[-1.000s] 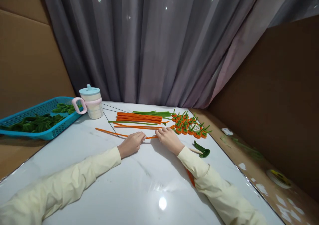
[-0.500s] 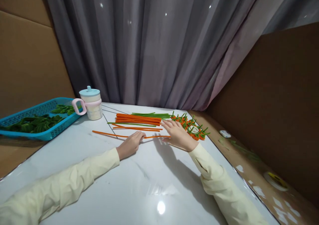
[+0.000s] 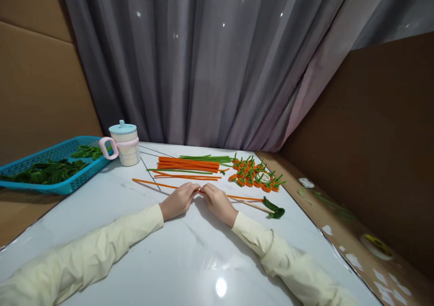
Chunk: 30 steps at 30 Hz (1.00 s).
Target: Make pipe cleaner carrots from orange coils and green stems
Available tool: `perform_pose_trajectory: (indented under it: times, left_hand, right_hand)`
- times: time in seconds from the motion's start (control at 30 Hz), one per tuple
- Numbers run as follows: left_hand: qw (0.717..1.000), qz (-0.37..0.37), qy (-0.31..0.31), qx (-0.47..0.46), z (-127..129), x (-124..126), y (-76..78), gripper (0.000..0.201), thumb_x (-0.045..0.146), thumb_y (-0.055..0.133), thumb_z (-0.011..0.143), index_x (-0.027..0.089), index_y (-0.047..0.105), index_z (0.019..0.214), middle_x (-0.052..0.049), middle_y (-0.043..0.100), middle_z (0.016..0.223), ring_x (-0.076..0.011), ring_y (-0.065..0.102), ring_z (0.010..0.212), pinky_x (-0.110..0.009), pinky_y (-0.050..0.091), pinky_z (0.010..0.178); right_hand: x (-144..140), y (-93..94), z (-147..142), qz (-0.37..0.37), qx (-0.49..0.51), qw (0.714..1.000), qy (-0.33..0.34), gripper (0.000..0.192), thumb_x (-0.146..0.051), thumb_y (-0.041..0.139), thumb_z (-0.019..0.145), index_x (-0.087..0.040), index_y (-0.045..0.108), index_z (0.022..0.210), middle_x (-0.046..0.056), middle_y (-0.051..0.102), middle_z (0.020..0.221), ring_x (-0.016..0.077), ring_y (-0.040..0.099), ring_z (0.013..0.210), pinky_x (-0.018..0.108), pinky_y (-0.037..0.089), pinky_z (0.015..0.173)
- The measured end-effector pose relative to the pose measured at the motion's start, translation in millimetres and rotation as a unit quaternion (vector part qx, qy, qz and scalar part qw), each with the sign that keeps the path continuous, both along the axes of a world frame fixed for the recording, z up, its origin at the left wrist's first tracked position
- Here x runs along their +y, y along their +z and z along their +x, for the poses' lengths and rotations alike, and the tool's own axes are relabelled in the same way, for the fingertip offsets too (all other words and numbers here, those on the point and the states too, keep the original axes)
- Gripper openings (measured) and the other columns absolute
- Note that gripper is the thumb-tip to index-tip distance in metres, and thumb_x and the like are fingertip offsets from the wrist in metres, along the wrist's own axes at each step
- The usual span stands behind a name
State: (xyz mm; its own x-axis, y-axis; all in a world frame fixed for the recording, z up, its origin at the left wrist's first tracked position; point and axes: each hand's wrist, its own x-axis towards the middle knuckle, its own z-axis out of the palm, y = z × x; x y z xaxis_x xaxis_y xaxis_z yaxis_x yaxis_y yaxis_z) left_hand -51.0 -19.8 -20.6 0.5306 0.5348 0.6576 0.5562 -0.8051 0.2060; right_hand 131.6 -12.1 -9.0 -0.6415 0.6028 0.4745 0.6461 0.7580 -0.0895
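Note:
My left hand (image 3: pixel 179 200) and my right hand (image 3: pixel 217 201) meet fingertip to fingertip at the middle of the white table (image 3: pixel 190 251). Both pinch a long orange pipe cleaner (image 3: pixel 152 183) that lies flat and runs out to the left and right of them. Just beyond lies a bundle of orange pipe cleaners (image 3: pixel 188 163) with a few green pipe cleaners (image 3: pixel 206 157) behind it. A heap of small orange pieces with green stems (image 3: pixel 252 172) sits to the right of the bundle.
A blue basket (image 3: pixel 50 186) with green leaf shapes hangs over the table's left edge, next to a cup with a pink handle (image 3: pixel 125 143). A wooden stick with a green coil (image 3: pixel 271 208) lies right of my hand. Brown cardboard walls and a grey curtain enclose the table.
My right hand reached out toward the orange bundle, then came back left and now meets my left hand on the single orange pipe cleaner. The left hand stayed nearly still.

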Motion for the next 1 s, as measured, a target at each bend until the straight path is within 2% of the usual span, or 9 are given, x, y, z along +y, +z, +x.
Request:
perform_pose_trajectory:
  times: [0.2, 0.53, 0.87, 1.0]
  left_hand:
    - [0.999, -0.009, -0.002, 0.047, 0.3, -2.3, 2.5, 0.018, 0.013, 0.036, 0.090, 0.014, 0.051, 0.100, -0.008, 0.058, 0.080, -0.0195, 0.054, 0.075, -0.031, 0.045, 0.069]
    - [0.996, 0.022, 0.024, 0.087, 1.6, -5.5, 7.1, 0.016, 0.014, 0.040, 0.084, 0.015, 0.056, 0.085, -0.007, 0.058, 0.074, -0.0201, 0.050, 0.072, -0.033, 0.041, 0.067]
    - [0.984, 0.109, 0.006, 0.139, 0.5, -1.6, 1.3, 0.023, 0.015, 0.037, 0.091, 0.015, 0.059, 0.097, -0.008, 0.059, 0.076, -0.0189, 0.051, 0.070, -0.031, 0.041, 0.063]
    - [0.978, 0.144, 0.000, 0.152, -1.4, 1.0, -2.9, 0.028, 0.013, 0.033, 0.093, 0.015, 0.059, 0.102, -0.005, 0.058, 0.070, -0.0170, 0.051, 0.063, -0.029, 0.042, 0.057]
  right_hand:
    - [1.9, -13.0, 2.6, 0.056, -0.057, 0.997, 0.017, 0.012, -0.008, 0.046, 0.087, -0.015, 0.055, 0.085, 0.005, 0.057, 0.079, 0.0170, 0.053, 0.073, 0.026, 0.040, 0.064]
    - [1.0, -13.4, 5.1, 0.109, -0.096, 0.989, 0.029, 0.012, -0.008, 0.045, 0.084, -0.016, 0.055, 0.085, 0.004, 0.055, 0.076, 0.0174, 0.050, 0.072, 0.026, 0.036, 0.060]
    - [1.9, -18.2, 8.8, 0.126, -0.079, 0.989, 0.022, 0.012, -0.010, 0.045, 0.072, -0.017, 0.054, 0.075, 0.003, 0.052, 0.067, 0.0167, 0.047, 0.064, 0.026, 0.030, 0.053]
    - [2.8, -18.4, 10.2, 0.122, -0.071, 0.990, 0.013, 0.010, -0.011, 0.048, 0.069, -0.017, 0.054, 0.075, 0.002, 0.052, 0.065, 0.0164, 0.048, 0.062, 0.026, 0.029, 0.051]
